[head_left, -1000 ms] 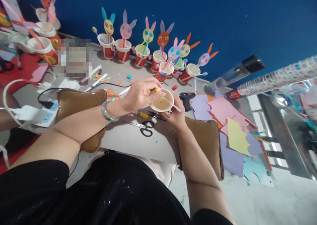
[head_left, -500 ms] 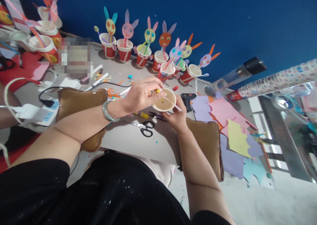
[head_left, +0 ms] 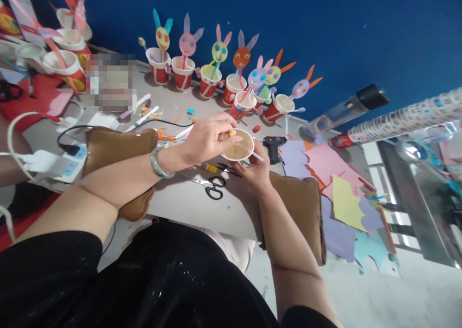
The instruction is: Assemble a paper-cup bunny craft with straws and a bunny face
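Observation:
In the head view, my right hand [head_left: 257, 170] is wrapped round a paper cup [head_left: 245, 150] from the right and below, its open top turned toward me. A short white stick [head_left: 258, 157] sticks out by the cup's right rim, near those fingers. My left hand [head_left: 207, 137] is closed in a pinch over the cup's left rim, on a small thin yellow thing [head_left: 231, 133] whose kind I cannot make out. A yellow bit shows inside the cup below the fingertips. Under the hands lie black-handled scissors [head_left: 215, 188] and a yellow tube [head_left: 206, 167].
Several red paper cups with rabbit-faced spoons [head_left: 207, 85] stand along the blue wall. A black glue gun [head_left: 274, 147], coloured paper sheets [head_left: 346, 200] and a long stack of cups [head_left: 400, 118] are at right. Brown cushions [head_left: 115, 150] and a power strip [head_left: 74, 162] lie at left.
The cup has shifted slightly left and turned a little in my right hand. My left hand keeps its pinch at the rim, and more yellow shows inside the cup.

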The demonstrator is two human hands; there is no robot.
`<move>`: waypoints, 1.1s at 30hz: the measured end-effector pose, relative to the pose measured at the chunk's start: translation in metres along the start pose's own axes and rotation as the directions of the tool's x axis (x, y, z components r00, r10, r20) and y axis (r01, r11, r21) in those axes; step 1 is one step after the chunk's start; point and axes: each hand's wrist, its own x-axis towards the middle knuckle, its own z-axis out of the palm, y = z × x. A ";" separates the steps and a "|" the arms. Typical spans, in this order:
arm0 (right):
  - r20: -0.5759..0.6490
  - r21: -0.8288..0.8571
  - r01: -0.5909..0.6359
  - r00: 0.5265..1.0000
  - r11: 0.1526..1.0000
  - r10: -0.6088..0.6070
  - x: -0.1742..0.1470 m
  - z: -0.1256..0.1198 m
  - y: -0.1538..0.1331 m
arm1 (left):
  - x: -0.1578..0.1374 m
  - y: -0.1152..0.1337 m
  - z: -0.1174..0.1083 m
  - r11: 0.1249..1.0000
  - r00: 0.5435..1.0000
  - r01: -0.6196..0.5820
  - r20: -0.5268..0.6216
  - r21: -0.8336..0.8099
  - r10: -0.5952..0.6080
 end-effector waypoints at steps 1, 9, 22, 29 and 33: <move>0.009 0.017 -0.027 1.000 0.999 0.027 -0.001 0.001 0.000 | 0.001 0.000 -0.001 0.999 0.999 0.034 0.018 0.000 -0.034; 0.097 0.125 -0.234 0.970 0.964 0.223 -0.006 0.005 -0.009 | 0.014 0.003 -0.012 0.946 0.929 0.322 0.181 0.044 -0.324; 0.105 0.029 -0.162 0.982 0.986 0.158 0.002 -0.003 -0.013 | 0.015 -0.005 -0.011 0.934 0.901 0.354 0.252 0.043 -0.353; -0.012 0.077 -0.093 0.995 0.993 0.094 0.001 -0.001 -0.020 | 0.018 -0.001 -0.012 0.918 0.871 0.387 0.294 0.082 -0.393; -0.019 0.159 -0.136 0.990 0.978 0.140 0.000 0.000 -0.016 | 0.017 -0.001 -0.012 0.918 0.859 0.390 0.328 0.078 -0.393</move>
